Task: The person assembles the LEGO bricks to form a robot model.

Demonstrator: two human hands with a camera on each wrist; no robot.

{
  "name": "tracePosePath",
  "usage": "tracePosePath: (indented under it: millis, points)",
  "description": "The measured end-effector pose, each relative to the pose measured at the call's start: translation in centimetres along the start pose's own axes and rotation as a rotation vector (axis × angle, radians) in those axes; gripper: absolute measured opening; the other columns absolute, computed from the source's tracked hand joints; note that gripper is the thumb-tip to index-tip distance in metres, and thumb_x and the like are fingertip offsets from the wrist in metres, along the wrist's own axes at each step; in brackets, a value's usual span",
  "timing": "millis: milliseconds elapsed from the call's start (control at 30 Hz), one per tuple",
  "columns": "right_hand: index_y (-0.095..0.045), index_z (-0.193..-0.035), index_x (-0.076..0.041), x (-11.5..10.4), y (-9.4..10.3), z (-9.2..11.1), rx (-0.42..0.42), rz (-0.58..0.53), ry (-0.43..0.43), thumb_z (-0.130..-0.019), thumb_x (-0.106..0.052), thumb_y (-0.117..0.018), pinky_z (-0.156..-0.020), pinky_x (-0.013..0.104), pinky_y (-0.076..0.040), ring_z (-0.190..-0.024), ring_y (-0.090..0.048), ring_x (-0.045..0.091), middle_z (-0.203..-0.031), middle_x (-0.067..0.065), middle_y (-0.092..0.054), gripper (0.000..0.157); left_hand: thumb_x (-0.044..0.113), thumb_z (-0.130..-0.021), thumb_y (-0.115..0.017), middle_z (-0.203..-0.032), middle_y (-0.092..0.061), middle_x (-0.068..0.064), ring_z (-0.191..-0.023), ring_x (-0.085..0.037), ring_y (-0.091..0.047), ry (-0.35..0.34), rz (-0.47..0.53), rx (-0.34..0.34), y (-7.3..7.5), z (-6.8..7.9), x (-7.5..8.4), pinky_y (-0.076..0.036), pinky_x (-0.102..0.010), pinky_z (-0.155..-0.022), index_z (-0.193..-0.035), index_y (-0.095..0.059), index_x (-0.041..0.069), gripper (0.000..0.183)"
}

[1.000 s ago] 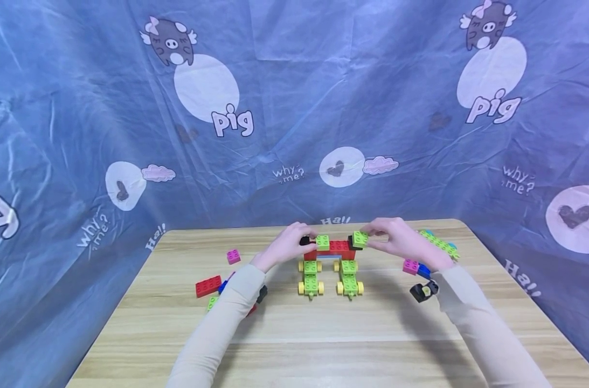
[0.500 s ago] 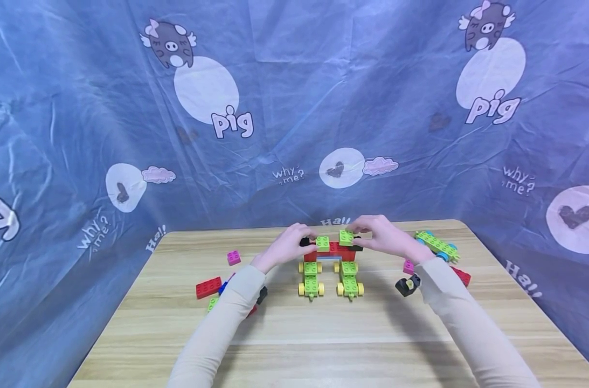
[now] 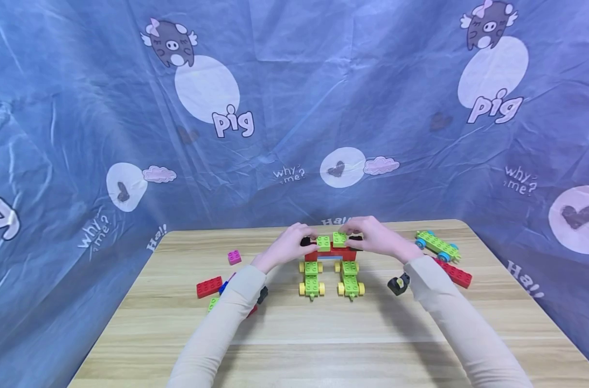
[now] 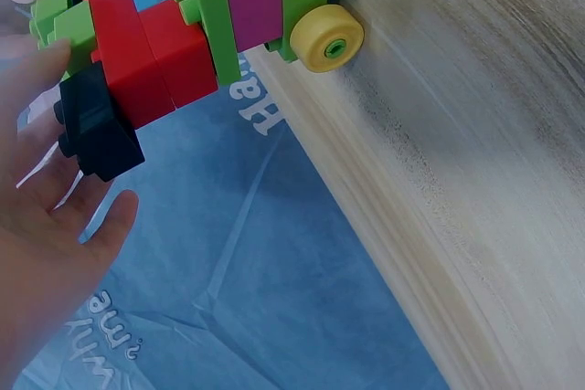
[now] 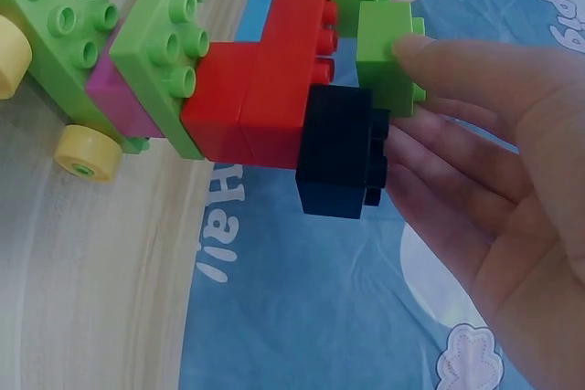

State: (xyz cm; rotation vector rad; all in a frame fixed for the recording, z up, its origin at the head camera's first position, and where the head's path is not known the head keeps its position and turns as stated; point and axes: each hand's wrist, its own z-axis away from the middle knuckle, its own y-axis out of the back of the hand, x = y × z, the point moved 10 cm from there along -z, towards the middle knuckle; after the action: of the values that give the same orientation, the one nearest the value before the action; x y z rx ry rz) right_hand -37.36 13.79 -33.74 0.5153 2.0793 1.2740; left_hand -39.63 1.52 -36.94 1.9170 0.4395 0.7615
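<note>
A toy brick build stands at the back middle of the table, its red bricks raised above two green wheeled bases with yellow wheels. Black bricks cap both ends of the red row. My left hand pinches a green brick on top of the row at the left, its other fingers spread behind the black brick. Between thumb and fingers, my right hand holds a second green brick, close over the red studs beside the right black brick.
Left of the build lie a magenta brick, a red brick and more bricks partly hidden by the left sleeve. At the right are a green base with blue wheels and a long red brick. A blue cloth hangs behind.
My right hand has moved left with its green brick, from over the right black brick to beside the left green brick. My left hand has stayed in place.
</note>
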Motion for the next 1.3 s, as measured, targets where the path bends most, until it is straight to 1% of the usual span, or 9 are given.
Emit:
tracePosePath:
  millis: [67, 200, 400, 667, 900, 1300]
  points:
    - [-0.067, -0.107, -0.007, 0.1, -0.2, -0.1, -0.006, 0.012, -0.004, -0.082, -0.014, -0.071, -0.074, 0.032, -0.057, -0.087, -0.067, 0.018, -0.101, 0.006, -0.070, 0.026, 0.032, -0.086, -0.066, -0.099, -0.067, 0.000, -0.093, -0.015, -0.057, -0.005, -0.007, 0.001, 0.0, 0.0, 0.1, -0.049, -0.030, -0.085, -0.110, -0.066, 0.012, 0.031]
    - [-0.067, -0.106, -0.007, 0.0, -0.3, -0.3, -0.009, 0.022, 0.004, -0.081, -0.015, -0.071, -0.073, 0.031, -0.057, -0.086, -0.067, 0.017, -0.100, 0.006, -0.070, 0.026, 0.033, -0.086, -0.066, -0.097, -0.067, 0.001, -0.093, -0.014, -0.057, -0.013, -0.017, 0.007, 0.1, -0.1, 0.2, -0.049, -0.029, -0.084, -0.108, -0.067, 0.012, 0.030]
    - [-0.068, -0.103, -0.007, -0.2, -0.7, -0.4, -0.017, 0.053, 0.027, -0.081, -0.016, -0.071, -0.079, 0.034, -0.057, -0.092, -0.067, 0.020, -0.101, 0.006, -0.071, 0.024, 0.032, -0.086, -0.066, -0.096, -0.066, 0.001, -0.092, -0.014, -0.057, -0.018, -0.023, 0.012, 0.1, -0.2, 0.3, -0.048, -0.029, -0.083, -0.106, -0.067, 0.012, 0.028]
    - [-0.068, -0.105, -0.006, -0.3, -1.0, -0.5, -0.031, 0.069, 0.021, -0.082, -0.015, -0.070, -0.081, 0.036, -0.056, -0.094, -0.066, 0.021, -0.102, 0.007, -0.070, 0.024, 0.031, -0.086, -0.067, -0.094, -0.066, 0.001, -0.089, -0.014, -0.056, -0.026, -0.024, 0.016, 0.1, -0.1, 0.5, -0.048, -0.029, -0.082, -0.105, -0.067, 0.012, 0.027]
    - [-0.068, -0.107, -0.004, -0.3, -1.2, -0.6, -0.045, 0.074, 0.017, -0.083, -0.015, -0.070, -0.084, 0.037, -0.056, -0.097, -0.066, 0.023, -0.105, 0.010, -0.070, 0.026, 0.031, -0.086, -0.066, -0.097, -0.067, 0.000, -0.092, -0.015, -0.057, -0.026, -0.017, 0.017, 0.1, -0.1, 0.5, -0.048, -0.030, -0.084, -0.108, -0.067, 0.011, 0.029]
    - [-0.068, -0.106, -0.003, -0.3, -1.5, -0.6, -0.060, 0.059, 0.025, -0.082, -0.012, -0.070, -0.084, 0.038, -0.056, -0.096, -0.067, 0.025, -0.104, 0.011, -0.071, 0.026, 0.032, -0.088, -0.065, -0.101, -0.068, -0.003, -0.096, -0.017, -0.057, -0.027, -0.011, 0.018, 0.1, 0.2, 0.6, -0.049, -0.031, -0.088, -0.110, -0.067, 0.011, 0.031]
